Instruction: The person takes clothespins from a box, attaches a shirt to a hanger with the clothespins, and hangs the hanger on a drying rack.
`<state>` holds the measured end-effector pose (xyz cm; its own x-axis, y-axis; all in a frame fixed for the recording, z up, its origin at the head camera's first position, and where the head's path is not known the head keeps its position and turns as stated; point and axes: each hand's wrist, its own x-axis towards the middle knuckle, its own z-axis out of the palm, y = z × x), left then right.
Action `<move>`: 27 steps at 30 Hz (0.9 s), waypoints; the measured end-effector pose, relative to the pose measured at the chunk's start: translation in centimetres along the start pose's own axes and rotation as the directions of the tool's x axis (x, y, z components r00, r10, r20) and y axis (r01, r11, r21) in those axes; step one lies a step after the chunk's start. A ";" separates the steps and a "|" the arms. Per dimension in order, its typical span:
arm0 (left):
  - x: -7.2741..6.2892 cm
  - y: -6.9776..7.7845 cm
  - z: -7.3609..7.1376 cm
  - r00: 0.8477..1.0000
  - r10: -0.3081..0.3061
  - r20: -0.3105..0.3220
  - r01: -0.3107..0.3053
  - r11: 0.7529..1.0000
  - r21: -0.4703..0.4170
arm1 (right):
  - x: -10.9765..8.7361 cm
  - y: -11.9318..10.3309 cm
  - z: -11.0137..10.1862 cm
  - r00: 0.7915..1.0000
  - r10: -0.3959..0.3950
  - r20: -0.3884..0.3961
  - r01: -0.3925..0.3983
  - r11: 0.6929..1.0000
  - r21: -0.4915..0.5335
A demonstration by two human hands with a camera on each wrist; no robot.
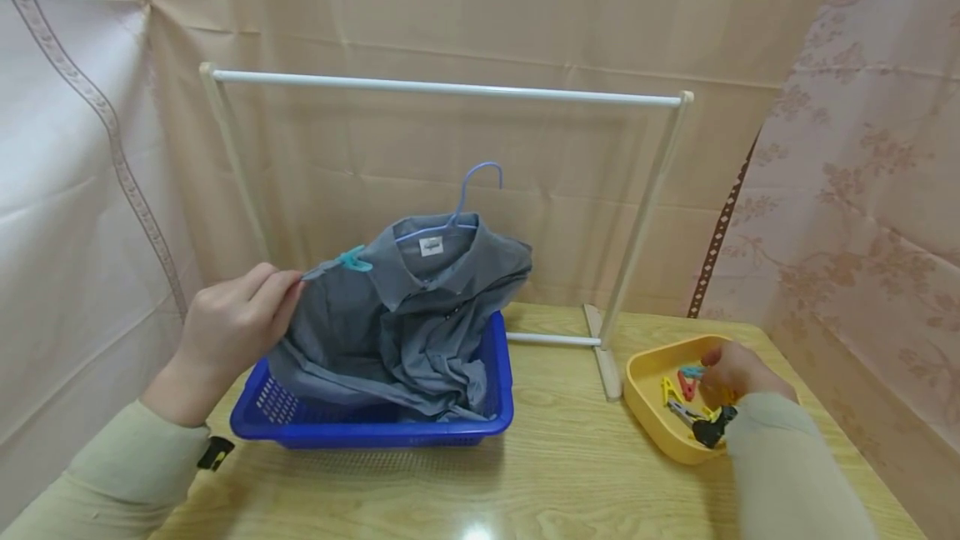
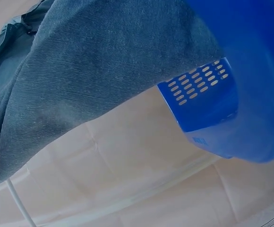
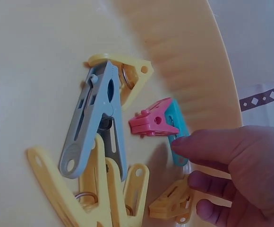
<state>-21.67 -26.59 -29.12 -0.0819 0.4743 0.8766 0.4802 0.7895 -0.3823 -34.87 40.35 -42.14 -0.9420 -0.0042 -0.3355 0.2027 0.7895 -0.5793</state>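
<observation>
A grey collared shirt [image 1: 427, 340] on a light-blue hanger [image 1: 480, 177] lies partly in a blue basket [image 1: 390, 432]. My left hand [image 1: 240, 307] pinches the shirt's edge at the left shoulder, pulling it taut. Close to those fingers, a teal clothespin [image 1: 354, 259] is clipped on the cloth. In the left wrist view, grey fabric [image 2: 104, 61] fills much of the picture. My right hand [image 3: 241, 165] reaches into a yellow tray [image 1: 652, 419]. One fingertip overlaps another teal clothespin [image 3: 177, 123], which touches a pink clothespin [image 3: 151, 122]; I cannot tell whether the hand grips it.
Behind the basket stands a rack with a white top bar [image 1: 450, 88] and a wooden foot [image 1: 603, 357]. A grey clothespin [image 3: 92, 118] and several yellow clothespins [image 3: 56, 189] lie in the tray. Beige cloth [image 1: 450, 7] hangs behind the table.
</observation>
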 end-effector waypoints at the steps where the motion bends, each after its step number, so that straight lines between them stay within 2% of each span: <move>1: 0.0 0.0 0.0 1.000 -0.001 -0.003 0.001 1.000 0.000 | -0.1 0.0 0.1 1.000 0.004 0.001 -0.004 1.000 0.003; 7: -0.1 0.0 0.0 1.000 -0.005 -0.007 0.005 1.000 0.001 | 0.2 0.5 0.2 1.000 0.014 0.007 -0.014 1.000 0.013; 12: -0.2 -0.1 -0.1 1.000 0.000 0.021 0.000 1.000 0.005 | 0.8 0.9 0.0 1.000 0.002 0.011 -0.002 1.000 0.018; 19: -0.2 -0.2 -0.1 0.999 -0.002 0.033 0.001 1.000 0.007 | 0.7 0.8 -0.2 0.998 0.054 0.008 -0.055 0.997 0.056; 27: -0.2 -0.2 -0.1 0.999 -0.004 0.034 0.003 1.000 0.013 | 0.4 0.7 0.0 1.000 0.017 -0.002 -0.017 1.000 0.008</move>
<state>-21.70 -26.91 -29.19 -0.1136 0.4844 0.8675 0.4688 0.7959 -0.3830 -35.06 40.88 -42.66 -0.9390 0.0104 -0.3436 0.2207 0.7846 -0.5794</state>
